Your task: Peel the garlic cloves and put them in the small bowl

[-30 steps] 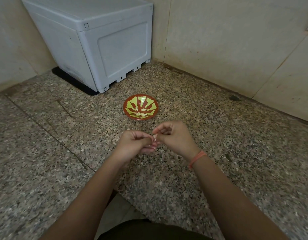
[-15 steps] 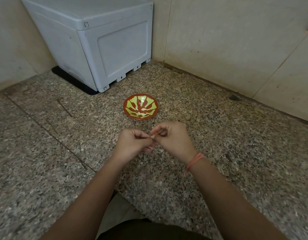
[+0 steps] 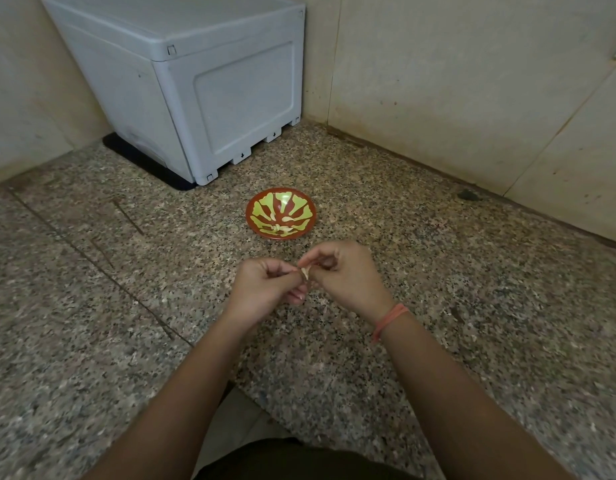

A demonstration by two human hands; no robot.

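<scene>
Lots of open desk point(image 3: 472, 306) left and right of the hands. Near edge of desk showing between the arms. Walls on the far and right sides. Grey box point(image 3: 202, 81) in the far left corner. Bowl point(image 3: 255, 202) just past the hands, apart from the box, with peeled cloves point(image 3: 282, 228) inside. Between both hands, near the bowl: one pale clove point(image 3: 305, 273). Pinched by curled left hand point(image 3: 265, 289) and curled right hand point(image 3: 344, 275), fingertips meeting. Too small to tell its long way or where it points.
</scene>
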